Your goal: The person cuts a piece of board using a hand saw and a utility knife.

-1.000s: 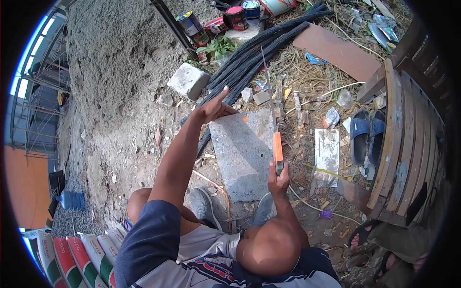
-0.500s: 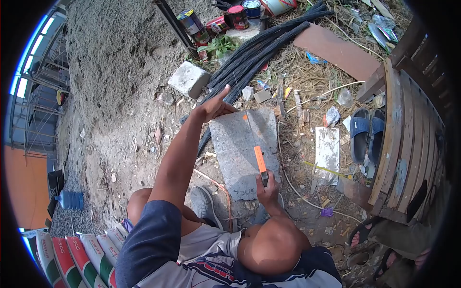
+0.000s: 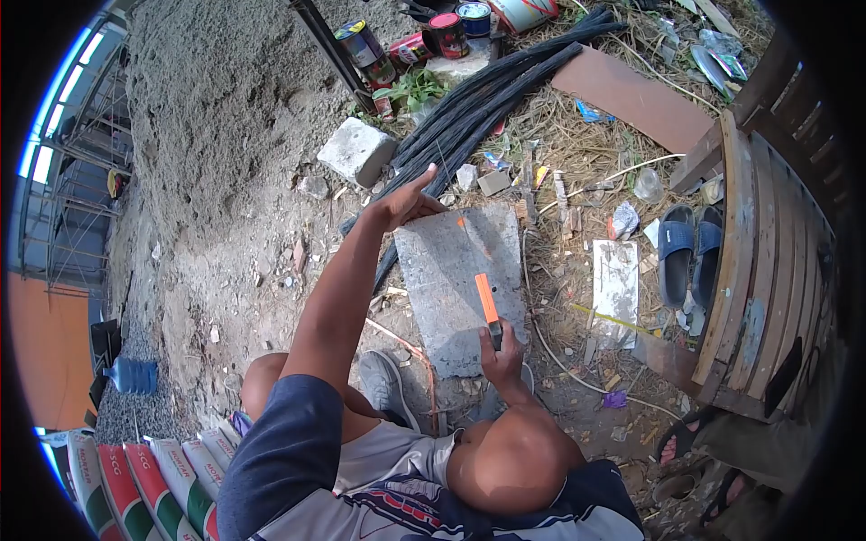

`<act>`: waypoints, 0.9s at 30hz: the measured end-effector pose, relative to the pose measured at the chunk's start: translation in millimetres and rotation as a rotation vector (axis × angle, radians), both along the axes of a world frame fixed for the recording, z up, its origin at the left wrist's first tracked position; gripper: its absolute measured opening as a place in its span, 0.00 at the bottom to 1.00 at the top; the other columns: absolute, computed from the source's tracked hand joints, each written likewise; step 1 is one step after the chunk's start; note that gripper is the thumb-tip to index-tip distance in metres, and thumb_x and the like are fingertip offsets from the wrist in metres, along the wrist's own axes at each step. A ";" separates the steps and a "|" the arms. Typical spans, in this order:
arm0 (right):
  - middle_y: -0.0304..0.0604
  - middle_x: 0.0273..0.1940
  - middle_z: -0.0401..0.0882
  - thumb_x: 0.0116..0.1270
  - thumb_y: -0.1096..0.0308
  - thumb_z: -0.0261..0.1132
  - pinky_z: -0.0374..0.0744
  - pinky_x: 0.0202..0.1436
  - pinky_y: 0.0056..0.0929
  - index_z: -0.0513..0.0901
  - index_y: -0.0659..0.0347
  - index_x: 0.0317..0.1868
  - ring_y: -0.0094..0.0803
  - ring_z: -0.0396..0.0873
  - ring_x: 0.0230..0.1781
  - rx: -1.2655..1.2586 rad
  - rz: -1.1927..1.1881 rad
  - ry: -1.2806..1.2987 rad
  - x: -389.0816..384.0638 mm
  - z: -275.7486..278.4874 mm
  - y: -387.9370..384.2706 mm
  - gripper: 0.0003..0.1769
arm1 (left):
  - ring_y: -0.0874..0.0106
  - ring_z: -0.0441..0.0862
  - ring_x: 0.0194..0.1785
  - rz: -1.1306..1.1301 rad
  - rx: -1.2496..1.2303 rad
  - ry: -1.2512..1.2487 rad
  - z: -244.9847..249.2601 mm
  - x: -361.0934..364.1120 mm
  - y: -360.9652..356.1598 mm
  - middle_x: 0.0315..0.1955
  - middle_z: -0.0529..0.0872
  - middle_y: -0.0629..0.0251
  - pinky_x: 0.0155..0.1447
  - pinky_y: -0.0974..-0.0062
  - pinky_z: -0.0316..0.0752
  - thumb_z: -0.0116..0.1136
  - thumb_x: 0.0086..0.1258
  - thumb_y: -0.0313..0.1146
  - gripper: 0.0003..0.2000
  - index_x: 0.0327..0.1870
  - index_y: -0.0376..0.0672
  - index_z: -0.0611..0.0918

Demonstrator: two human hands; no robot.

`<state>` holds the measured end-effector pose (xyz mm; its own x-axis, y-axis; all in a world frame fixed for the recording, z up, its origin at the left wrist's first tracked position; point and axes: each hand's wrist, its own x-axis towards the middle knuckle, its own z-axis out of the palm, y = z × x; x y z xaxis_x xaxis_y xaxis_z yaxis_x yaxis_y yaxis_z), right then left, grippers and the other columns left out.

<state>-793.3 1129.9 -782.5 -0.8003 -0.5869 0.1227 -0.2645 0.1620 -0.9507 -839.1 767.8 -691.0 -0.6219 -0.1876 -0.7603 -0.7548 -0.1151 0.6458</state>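
Observation:
My right hand (image 3: 502, 353) is closed around the black end of a flat orange-and-black tool (image 3: 487, 299). Its orange part points away from me over a grey rectangular slab (image 3: 442, 311) between my feet. At the slab's far left corner, my left hand (image 3: 408, 204) has its thumb stretched away and its fingers extended along the edge. A small orange mark (image 3: 461, 222) shows on the slab near those fingers. Just beyond the left hand lies a bundle of black strands (image 3: 456, 122), with a pale concrete block (image 3: 357, 151) beside it.
Paint cans (image 3: 448, 34) stand at the back near a sand heap (image 3: 207, 81). On the right are a wooden bench (image 3: 767, 261), blue slippers (image 3: 675, 257) and another person's foot (image 3: 681, 437). Mortar bags (image 3: 135, 482) line the lower left. A pale cable (image 3: 564, 368) curves past the slab.

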 end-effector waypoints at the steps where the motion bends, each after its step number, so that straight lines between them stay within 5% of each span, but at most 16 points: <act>1: 0.62 0.34 0.83 0.71 0.63 0.66 0.78 0.35 0.49 0.77 0.67 0.54 0.62 0.83 0.34 0.000 0.000 0.000 -0.1 0.5 0.0 0.18 | 0.58 0.80 0.63 0.000 0.000 0.000 0.8 -0.2 0.6 0.59 0.81 0.43 0.71 0.65 0.68 0.30 0.60 0.86 0.61 0.63 0.24 0.77; 16: 0.64 0.37 0.83 0.71 0.59 0.66 0.79 0.39 0.50 0.77 0.69 0.55 0.64 0.82 0.37 0.060 -0.081 -0.007 -11.1 -8.0 2.8 0.22 | 0.58 0.82 0.58 0.033 0.016 0.001 -7.9 -0.2 -2.6 0.55 0.83 0.41 0.65 0.66 0.73 0.35 0.65 0.81 0.52 0.59 0.30 0.80; 27: 0.62 0.35 0.82 0.73 0.60 0.63 0.78 0.37 0.50 0.77 0.68 0.54 0.62 0.82 0.35 0.082 -0.059 0.064 -29.1 9.2 10.6 0.20 | 0.61 0.82 0.57 -0.040 -0.156 -0.010 7.0 8.3 0.2 0.54 0.86 0.50 0.65 0.67 0.72 0.36 0.72 0.73 0.45 0.55 0.31 0.83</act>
